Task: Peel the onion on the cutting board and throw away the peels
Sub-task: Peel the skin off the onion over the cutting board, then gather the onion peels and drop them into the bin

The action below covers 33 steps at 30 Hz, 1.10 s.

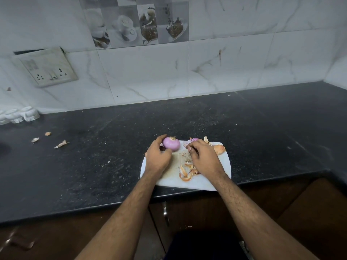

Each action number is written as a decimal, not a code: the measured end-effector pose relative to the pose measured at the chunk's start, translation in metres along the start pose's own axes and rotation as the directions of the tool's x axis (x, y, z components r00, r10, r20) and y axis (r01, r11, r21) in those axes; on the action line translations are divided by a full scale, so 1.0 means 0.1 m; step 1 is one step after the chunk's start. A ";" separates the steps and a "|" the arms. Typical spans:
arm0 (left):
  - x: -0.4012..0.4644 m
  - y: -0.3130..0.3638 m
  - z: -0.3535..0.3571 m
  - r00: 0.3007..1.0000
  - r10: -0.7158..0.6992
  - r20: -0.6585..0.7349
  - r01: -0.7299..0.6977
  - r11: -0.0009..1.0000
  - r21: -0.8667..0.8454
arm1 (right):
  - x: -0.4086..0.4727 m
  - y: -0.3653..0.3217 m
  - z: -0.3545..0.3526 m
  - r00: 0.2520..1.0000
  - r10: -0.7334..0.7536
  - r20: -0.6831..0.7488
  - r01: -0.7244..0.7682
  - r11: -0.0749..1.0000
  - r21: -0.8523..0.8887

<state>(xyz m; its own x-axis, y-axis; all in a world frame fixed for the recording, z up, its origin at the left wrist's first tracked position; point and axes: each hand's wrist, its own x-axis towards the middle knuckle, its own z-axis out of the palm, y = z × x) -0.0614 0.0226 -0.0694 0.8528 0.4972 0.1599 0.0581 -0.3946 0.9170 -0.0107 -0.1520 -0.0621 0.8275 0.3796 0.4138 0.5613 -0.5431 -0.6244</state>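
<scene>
A peeled purple onion sits at the far left corner of the white cutting board. My left hand curls round its near left side. My right hand hovers over the board's middle with curled fingers pinching at peel scraps; what it holds is hidden. Brown and pink peels lie on the board near my right wrist. More peels and a pinkish piece lie at the far right of the board.
The board lies at the front edge of a black stone counter. Loose peel bits lie on the counter to the far left. A white object stands against the tiled wall. A socket plate is on the wall.
</scene>
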 end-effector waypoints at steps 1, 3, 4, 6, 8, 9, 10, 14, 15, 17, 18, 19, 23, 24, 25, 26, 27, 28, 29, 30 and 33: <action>0.01 0.01 0.00 1.000 -0.007 -0.010 0.007 0.999 -0.045 | 0.00 0.00 0.00 1.000 0.000 0.000 0.000 1.000 0.003; 0.02 0.03 -0.01 0.999 -0.028 -0.028 0.024 0.992 -0.123 | 0.00 0.00 0.00 1.000 -0.003 0.000 0.003 1.000 0.007; 0.04 0.00 0.00 0.999 -0.037 -0.036 0.032 0.989 -0.145 | 0.00 0.00 0.00 1.000 -0.003 0.001 0.003 1.000 0.007; 0.06 -0.03 0.00 0.999 -0.039 -0.032 0.033 0.987 -0.155 | 0.00 0.00 0.00 1.000 -0.007 -0.004 0.007 1.000 0.008; 0.08 -0.08 -0.01 0.999 -0.034 -0.019 0.031 0.992 -0.125 | 0.00 0.00 0.00 1.000 -0.021 -0.007 0.021 1.000 0.014; 0.09 -0.10 -0.01 0.999 -0.041 -0.013 0.039 0.993 -0.115 | 0.01 0.00 -0.01 0.999 -0.034 -0.011 0.035 0.999 0.029; 0.10 -0.10 -0.02 0.998 -0.056 -0.004 0.055 0.990 -0.126 | 0.00 0.00 -0.01 0.999 -0.046 -0.019 0.047 0.997 0.060; 0.16 -0.11 -0.04 0.991 -0.135 0.016 0.135 0.957 -0.256 | -0.04 -0.07 -0.07 0.996 -0.039 -0.077 0.051 0.986 0.160; 0.16 -0.12 -0.05 0.990 -0.143 0.004 0.138 0.946 -0.294 | -0.07 -0.11 -0.08 0.998 -0.048 -0.045 0.055 0.988 0.147; 0.17 -0.15 -0.06 0.987 -0.157 -0.024 0.138 0.923 -0.360 | -0.16 -0.23 -0.05 0.993 -0.080 0.085 0.072 0.993 0.098; 0.17 -0.17 -0.06 0.987 -0.156 -0.030 0.134 0.918 -0.374 | -0.22 -0.28 -0.01 0.984 -0.095 0.149 0.090 0.995 0.039; 0.19 -0.18 -0.06 0.988 -0.154 -0.034 0.130 0.918 -0.375 | -0.27 -0.32 0.05 0.974 -0.101 0.204 0.112 0.993 -0.045; 0.23 -0.20 -0.06 0.977 -0.206 -0.050 0.169 0.900 -0.402 | -0.33 -0.37 0.25 0.959 -0.080 0.272 0.166 0.937 -0.308; 0.24 -0.21 -0.06 0.976 -0.213 -0.050 0.174 0.891 -0.420 | -0.30 -0.35 0.25 0.960 -0.076 0.269 0.163 0.934 -0.319; 0.25 -0.23 -0.06 0.976 -0.213 -0.041 0.174 0.883 -0.437 | -0.25 -0.33 0.26 0.961 -0.072 0.267 0.157 0.937 -0.314; 0.26 -0.24 -0.07 0.977 -0.212 -0.029 0.176 0.872 -0.457 | -0.20 -0.30 0.25 0.962 -0.063 0.264 0.145 0.942 -0.302; 0.27 -0.24 -0.07 0.976 -0.215 -0.013 0.183 0.859 -0.478 | -0.15 -0.28 0.23 0.964 -0.049 0.263 0.127 0.948 -0.291; 0.27 -0.25 -0.08 0.976 -0.218 0.002 0.191 0.847 -0.496 | -0.10 -0.25 0.22 0.964 -0.038 0.264 0.116 0.951 -0.287; 0.28 -0.25 -0.08 0.975 -0.220 0.010 0.194 0.838 -0.510 | -0.07 -0.24 0.21 0.962 -0.045 0.270 0.127 0.948 -0.293; 0.29 -0.25 -0.08 0.975 -0.222 0.008 0.194 0.830 -0.523 | -0.04 -0.26 0.22 0.956 -0.075 0.283 0.162 0.940 -0.301; 0.30 -0.25 -0.06 0.969 -0.241 -0.050 0.168 0.795 -0.583 | -0.05 -0.39 0.31 0.909 -0.208 0.362 0.315 0.910 -0.270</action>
<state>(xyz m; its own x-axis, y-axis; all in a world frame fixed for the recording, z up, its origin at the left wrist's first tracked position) -0.0401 0.0521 -0.0855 0.7867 0.6155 -0.0477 -0.1134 0.2200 0.9689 -0.0378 -0.1091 -0.0606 0.6310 0.7286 0.2663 0.7750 -0.5764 -0.2592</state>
